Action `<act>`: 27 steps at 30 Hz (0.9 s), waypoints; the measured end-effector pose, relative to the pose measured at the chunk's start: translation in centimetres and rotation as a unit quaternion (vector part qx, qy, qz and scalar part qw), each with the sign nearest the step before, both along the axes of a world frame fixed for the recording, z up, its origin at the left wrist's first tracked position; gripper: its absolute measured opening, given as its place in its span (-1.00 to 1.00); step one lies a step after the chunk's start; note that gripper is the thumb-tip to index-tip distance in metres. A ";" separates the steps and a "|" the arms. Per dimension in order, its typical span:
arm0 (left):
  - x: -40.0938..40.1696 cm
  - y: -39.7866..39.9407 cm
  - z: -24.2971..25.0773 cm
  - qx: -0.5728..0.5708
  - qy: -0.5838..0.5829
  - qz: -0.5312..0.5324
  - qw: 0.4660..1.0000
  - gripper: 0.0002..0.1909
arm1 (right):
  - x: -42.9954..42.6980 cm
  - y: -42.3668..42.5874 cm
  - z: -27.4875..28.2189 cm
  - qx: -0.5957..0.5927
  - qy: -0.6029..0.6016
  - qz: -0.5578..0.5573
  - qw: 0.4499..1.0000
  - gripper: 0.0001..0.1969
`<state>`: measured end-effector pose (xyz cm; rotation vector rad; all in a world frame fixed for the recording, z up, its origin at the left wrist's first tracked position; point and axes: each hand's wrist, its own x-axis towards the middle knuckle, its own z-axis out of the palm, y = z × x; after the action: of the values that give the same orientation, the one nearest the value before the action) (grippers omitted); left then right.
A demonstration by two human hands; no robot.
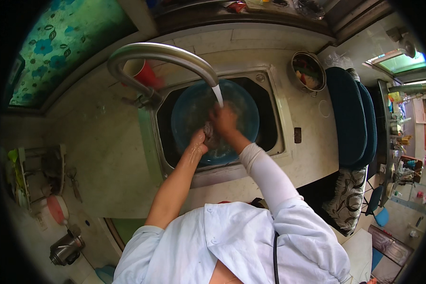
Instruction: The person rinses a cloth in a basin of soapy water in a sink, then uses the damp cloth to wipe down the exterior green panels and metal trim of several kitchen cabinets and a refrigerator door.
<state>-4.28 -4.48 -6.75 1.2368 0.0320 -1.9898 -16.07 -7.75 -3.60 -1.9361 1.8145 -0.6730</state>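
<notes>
A blue plastic basin (254, 124) holding water sits inside the kitchen sink (280, 138). Water pours from the curved metal faucet (163, 48) into it. My left hand (198, 139), wet up to the wrist, grips a small pinkish-brown item (208, 130) at the middle of the basin; what it is I cannot tell. My right hand (225, 119) is beside it, under the stream. Motion blurs its fingers, and whether they hold anything is unclear.
Right of the sink stands a metal pot (308, 72) with food pieces inside, and a small dark block (297, 135) lies nearby. A red container (143, 74) is behind the faucet. At the lower left are a metal kettle (67, 247) and a rack (42, 174).
</notes>
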 end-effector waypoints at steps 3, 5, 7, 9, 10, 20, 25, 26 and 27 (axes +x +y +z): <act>3.1 0.2 -2.4 -0.089 -0.005 -0.016 0.996 -0.67 | -1.2 -0.7 -0.9 -0.033 0.025 -0.071 0.997 -0.65; 5.4 -0.1 -3.7 0.032 0.052 0.082 0.995 -0.63 | 0.5 0.0 0.5 -0.056 0.046 -0.112 0.991 -0.59; 3.6 -0.6 -1.2 0.026 0.099 0.052 0.993 -0.55 | 2.1 2.1 1.6 -0.066 -0.047 -0.030 0.996 -0.46; 2.2 -1.4 0.8 0.020 0.174 0.057 0.983 -0.50 | 2.6 2.6 0.4 -0.011 -0.069 0.027 0.997 -0.48; 2.7 -1.7 0.3 0.019 0.174 0.055 0.983 -0.50 | 3.2 2.8 0.4 0.048 -0.095 0.095 0.990 -0.50; 1.0 -0.6 2.0 -0.139 0.108 0.011 0.984 -0.58 | 3.1 3.0 5.0 -0.168 0.163 0.175 0.956 -0.85; 2.3 -0.6 -1.2 -0.009 0.015 0.020 1.000 -0.67 | 0.1 0.8 5.5 -0.076 0.131 0.137 0.979 -0.79; 3.8 -0.4 -2.7 -0.027 -0.011 -0.002 1.000 -0.61 | 0.4 0.6 5.7 0.021 0.061 0.088 0.994 -0.67; 4.1 -0.6 -3.3 -0.046 -0.031 -0.033 0.998 -0.55 | 0.6 0.6 5.2 0.019 0.063 0.086 0.994 -0.67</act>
<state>-0.19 -5.11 -10.08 1.2538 -0.1323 -1.9844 -15.43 -7.14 1.64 -2.1212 1.6913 -0.4661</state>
